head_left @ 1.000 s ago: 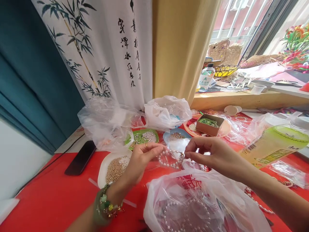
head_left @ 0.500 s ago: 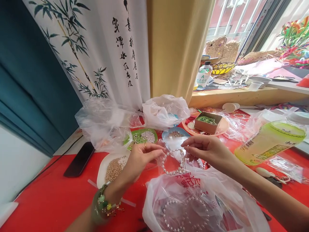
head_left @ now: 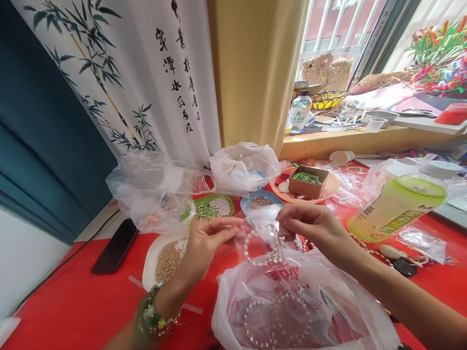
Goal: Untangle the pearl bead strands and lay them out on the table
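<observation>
A small clear plastic bag (head_left: 240, 249) is stretched upright between my hands, with a pearl bead bracelet (head_left: 249, 257) showing inside it. My left hand (head_left: 202, 245) pinches the bag's left edge between thumb and fingers. On the other side, my right hand (head_left: 310, 228) has its fingers closed at the bag's upper right. Just below lies a large translucent white plastic bag (head_left: 359, 296), holding beaded bracelets (head_left: 246, 323). Left of my left hand, a white dish (head_left: 149, 270) contains gold beads (head_left: 168, 262).
Behind my hands are a green tray (head_left: 199, 201), a blue dish (head_left: 247, 201) and a pink plate (head_left: 333, 187) carrying a tin box (head_left: 308, 189). A drink bottle (head_left: 397, 204) leans at the right. A phone (head_left: 115, 245) lies left on the red tabletop (head_left: 69, 301).
The view has shifted slightly to the right. Both hands keep almost the same pose around the small clear bag, the right fingers a little more curled in.
</observation>
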{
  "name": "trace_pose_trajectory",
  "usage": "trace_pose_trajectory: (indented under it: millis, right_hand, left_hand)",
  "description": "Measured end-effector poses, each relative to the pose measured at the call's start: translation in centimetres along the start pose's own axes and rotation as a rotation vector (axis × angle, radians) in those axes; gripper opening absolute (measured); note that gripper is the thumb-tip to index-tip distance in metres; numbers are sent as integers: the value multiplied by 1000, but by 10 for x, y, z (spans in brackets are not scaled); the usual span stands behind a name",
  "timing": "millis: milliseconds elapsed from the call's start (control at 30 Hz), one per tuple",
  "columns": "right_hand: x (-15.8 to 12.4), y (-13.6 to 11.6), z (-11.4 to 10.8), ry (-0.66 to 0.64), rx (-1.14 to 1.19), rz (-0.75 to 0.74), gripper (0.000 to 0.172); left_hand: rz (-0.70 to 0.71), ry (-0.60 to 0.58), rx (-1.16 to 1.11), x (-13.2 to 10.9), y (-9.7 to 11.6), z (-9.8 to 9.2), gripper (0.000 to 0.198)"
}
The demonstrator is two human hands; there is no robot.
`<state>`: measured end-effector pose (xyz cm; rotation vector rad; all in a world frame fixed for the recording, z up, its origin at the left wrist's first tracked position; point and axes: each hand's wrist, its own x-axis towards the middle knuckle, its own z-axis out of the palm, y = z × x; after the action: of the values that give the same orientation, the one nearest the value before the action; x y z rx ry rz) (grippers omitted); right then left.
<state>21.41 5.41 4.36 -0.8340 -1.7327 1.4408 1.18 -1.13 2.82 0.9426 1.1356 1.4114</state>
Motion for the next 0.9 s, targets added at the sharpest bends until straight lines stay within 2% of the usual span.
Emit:
trace_pose_trajectory:
  millis: [300, 533, 767, 900]
  right_hand:
    - [0, 16, 1, -46, 313, 11, 9]
    - [4, 20, 5, -31, 462, 62, 8]
    - [2, 24, -3, -39, 212, -66, 5]
    - [0, 20, -5, -39, 95, -101, 12]
  left_hand:
    - [156, -33, 27, -5, -6, -1, 17]
    - [303, -93, 174, -9, -7, -4, 20]
    - [508, -111, 428, -12, -3, -3, 22]
    - [636, -167, 500, -11, -3, -3, 24]
